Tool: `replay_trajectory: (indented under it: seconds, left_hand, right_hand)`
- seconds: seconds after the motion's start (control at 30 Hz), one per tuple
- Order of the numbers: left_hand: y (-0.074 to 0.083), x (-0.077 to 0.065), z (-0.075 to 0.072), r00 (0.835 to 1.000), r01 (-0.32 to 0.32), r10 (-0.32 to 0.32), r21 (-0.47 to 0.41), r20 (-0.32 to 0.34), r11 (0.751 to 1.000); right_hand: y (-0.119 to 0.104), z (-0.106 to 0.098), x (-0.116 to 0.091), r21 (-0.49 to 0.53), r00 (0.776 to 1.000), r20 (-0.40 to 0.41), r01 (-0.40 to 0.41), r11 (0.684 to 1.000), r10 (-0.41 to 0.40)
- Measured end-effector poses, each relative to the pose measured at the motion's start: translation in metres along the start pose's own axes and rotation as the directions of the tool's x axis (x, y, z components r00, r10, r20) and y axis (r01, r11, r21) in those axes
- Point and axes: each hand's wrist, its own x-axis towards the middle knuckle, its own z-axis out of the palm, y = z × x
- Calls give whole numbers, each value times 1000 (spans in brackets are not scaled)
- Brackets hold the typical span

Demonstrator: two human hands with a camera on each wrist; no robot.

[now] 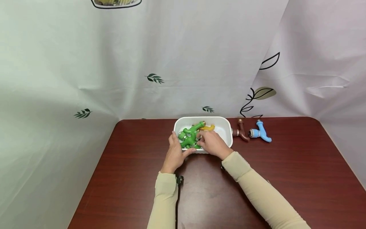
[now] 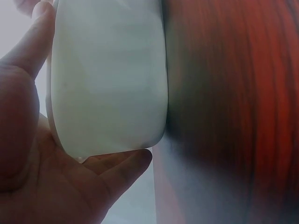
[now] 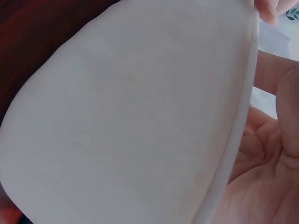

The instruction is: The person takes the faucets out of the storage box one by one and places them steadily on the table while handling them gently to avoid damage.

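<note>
In the head view, a white plastic tray stands at the back of the table with several green taps piled in its left half. A yellow tap lies behind them, partly hidden. My left hand holds the tray's near left corner, thumb along the front rim and fingers against the left end. The left wrist view has the tray's outer wall between thumb and fingers. Reaching over the front rim, my right hand pinches at a green tap in the pile. The tray wall hides those fingertips in the right wrist view.
Right of the tray, a brown tap lies close to its end, and a light blue tap lies further right. The dark red wooden table ends at a hanging white cloth with leaf prints.
</note>
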Motion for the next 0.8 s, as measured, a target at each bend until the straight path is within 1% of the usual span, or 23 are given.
replay_trajectory:
  seconds: [0.13, 0.4, 0.53, 0.63, 0.8]
  left_hand:
    - [0, 0, 1, 1000, 6, -6, 6, 4, 1000]
    - [1, 0, 0, 1000, -7, 7, 10, -7, 1000]
    - [1, -1, -1, 1000, -8, 8, 12, -11, 1000]
    - [2, -1, -1, 1000, -12, 12, 16, -14, 1000]
    - [1, 0, -1, 1000, -19, 19, 22, -15, 1000]
  right_hand:
    - [1, 2, 1, 6, 999, 33, -32, 999, 32]
    - [4, 4, 5, -10, 994, 99, -45, 999, 45]
    - [7, 4, 6, 19, 988, 141, -68, 998, 64]
    - [9, 5, 7, 50, 987, 145, -83, 995, 75]
    - [13, 7, 7, 83, 988, 128, -99, 992, 88]
